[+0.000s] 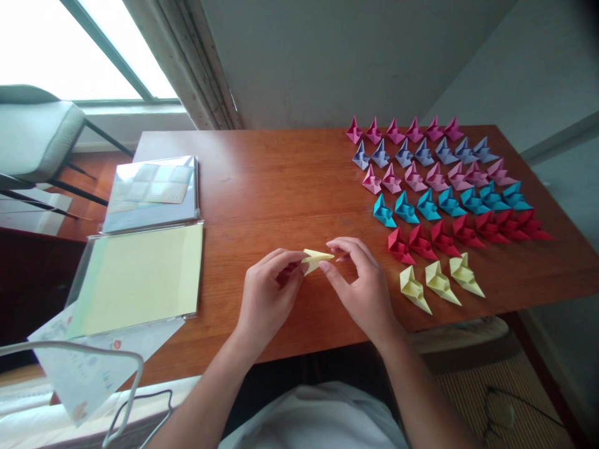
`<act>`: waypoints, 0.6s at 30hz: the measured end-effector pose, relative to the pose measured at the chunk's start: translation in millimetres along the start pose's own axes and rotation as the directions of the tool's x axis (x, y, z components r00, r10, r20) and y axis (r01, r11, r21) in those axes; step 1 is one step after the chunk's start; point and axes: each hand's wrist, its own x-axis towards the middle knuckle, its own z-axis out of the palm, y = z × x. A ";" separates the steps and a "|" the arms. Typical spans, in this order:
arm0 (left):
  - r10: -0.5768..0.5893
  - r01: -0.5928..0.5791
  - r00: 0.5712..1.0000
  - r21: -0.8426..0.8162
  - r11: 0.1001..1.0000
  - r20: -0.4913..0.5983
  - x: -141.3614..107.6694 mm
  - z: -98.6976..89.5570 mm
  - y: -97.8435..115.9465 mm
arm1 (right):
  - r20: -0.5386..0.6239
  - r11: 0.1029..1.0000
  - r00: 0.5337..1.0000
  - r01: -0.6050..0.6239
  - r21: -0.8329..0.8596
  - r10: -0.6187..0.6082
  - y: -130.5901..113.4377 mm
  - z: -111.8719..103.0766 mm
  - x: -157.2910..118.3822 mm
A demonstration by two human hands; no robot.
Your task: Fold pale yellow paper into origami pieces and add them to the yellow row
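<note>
A small folded piece of yellow paper [317, 257] is held just above the wooden table near its front edge. My left hand [274, 290] pinches its left end between thumb and fingers. At its right end is my right hand [362, 284], its thumb touching the paper's lower edge and its index finger curved above the pointed tip, with a gap between the two. To the right of my right hand, three folded yellow paper pieces [438, 284] stand in a row.
Rows of folded paper in red [443, 239], turquoise [428, 204], pink [414, 178], purple [423, 153] and magenta [394, 132] cover the table's right side. At left lie a pack of yellow sheets [145, 274] and a clear-covered pack [187, 215]. A cable [135, 374] hangs at lower left.
</note>
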 end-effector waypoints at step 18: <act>-0.183 0.249 0.963 -0.386 0.888 0.200 -4.5 6.1 9.5 | 0.154 0.917 0.966 -0.247 0.312 0.207 -7.0 -0.2 -6.9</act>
